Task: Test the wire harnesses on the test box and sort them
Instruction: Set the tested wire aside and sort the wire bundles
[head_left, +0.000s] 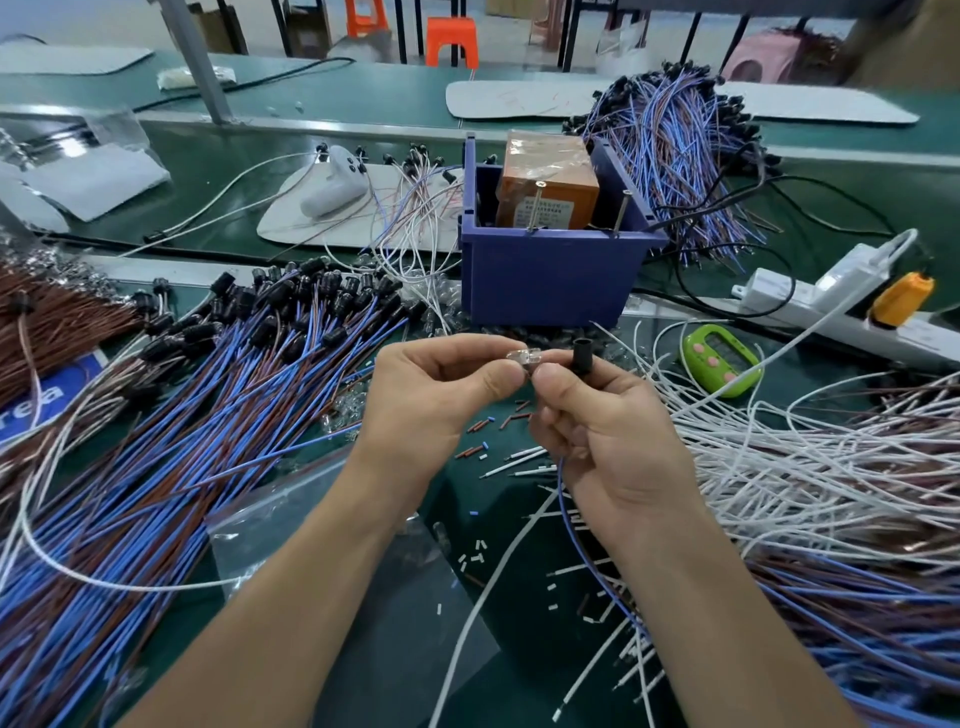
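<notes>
Fitting step, I'd say: left hand (441, 387) pinches what looks like a bulb (521, 358), right hand (602, 431) pinches the socket (583, 354); next, seat them squarely, then the test box (550, 189).

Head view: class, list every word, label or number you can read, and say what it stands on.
"rea": white letters on the blue sheet at the left; wires cover the rest of the word.
Label on the orange box inside the blue bin: printed lines, too blurred to read.
Green timer display: nothing legible.
</notes>
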